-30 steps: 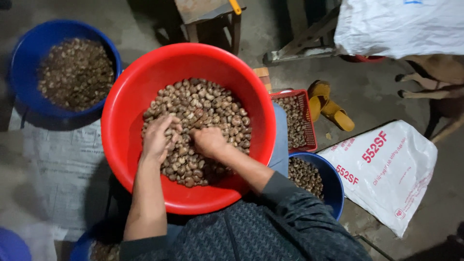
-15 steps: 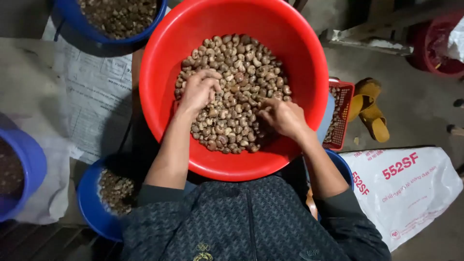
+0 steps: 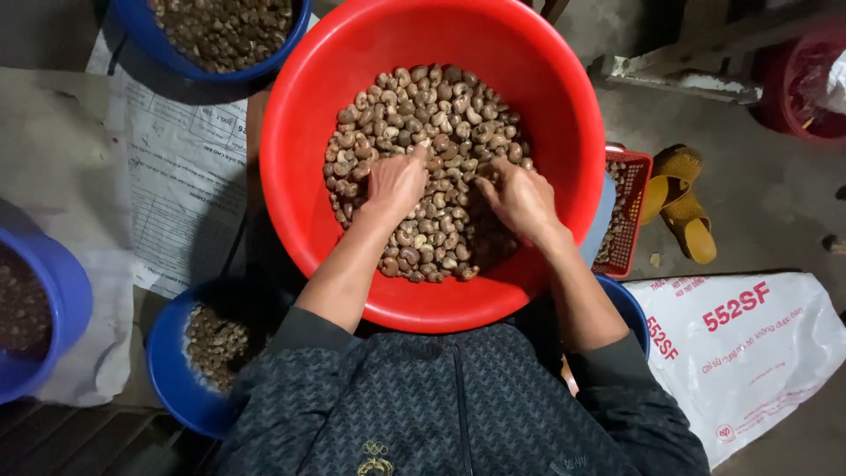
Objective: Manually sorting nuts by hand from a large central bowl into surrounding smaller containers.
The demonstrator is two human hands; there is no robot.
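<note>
Grey concrete floor [image 3: 775, 203], dim light; printed paper sheets [image 3: 176, 176] lie spread on it to the left of your left hand.

Red plastic basin [image 3: 564, 106] sits directly in front of you, holding a heap of brown-and-tan nuts [image 3: 432, 106]. Both your hands are inside it, palms down on the heap. Your left hand [image 3: 394, 183] rests on the left-centre of the pile, fingers loosely curled into the nuts; whether any nut is pinched, you cannot tell. Your right hand [image 3: 520, 198] lies just beside it on the right, fingers bent and dug into the nuts, tips partly buried. The hands are near each other but apart, with nuts between them. Most of the heap lies beyond your fingertips, toward the far wall of the basin.

Around the basin:
- blue bowl [image 3: 167, 370] of nuts, below and left of your left forearm
- second blue bowl [image 3: 141, 35] of nuts, beyond your left hand, at the frame top
- third blue bowl [image 3: 66, 300] at the far left edge
- red mesh basket [image 3: 630, 220] of nuts, just right of the basin, partly hidden by its rim
- yellow sandals [image 3: 674, 198], further right of your right hand
- white printed sack [image 3: 749, 353], right of your right elbow
</note>
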